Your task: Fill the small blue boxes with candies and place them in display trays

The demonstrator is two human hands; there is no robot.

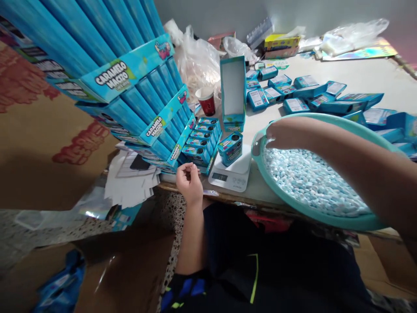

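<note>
My left hand (190,182) is at the table's front edge with its fingers curled in; whether anything small is in them I cannot make out. Just beyond it sits a display tray of blue candy boxes (199,150). A single blue box (230,149) stands upright on a white kitchen scale (230,177), whose display is lit. My right hand (283,132) reaches over the left end of a turquoise basin (276,184), fingers bent down by the small pale blue and white candies (312,182). Its fingertips are mostly hidden.
Stacked display trays (130,87) of blue boxes tower at left beside a large carton (48,130). Behind the scale stand an upright empty display tray (233,89) and a red paper cup (206,101). Loose blue boxes (306,93) lie scattered behind the basin. Plastic bags (198,56) line the back.
</note>
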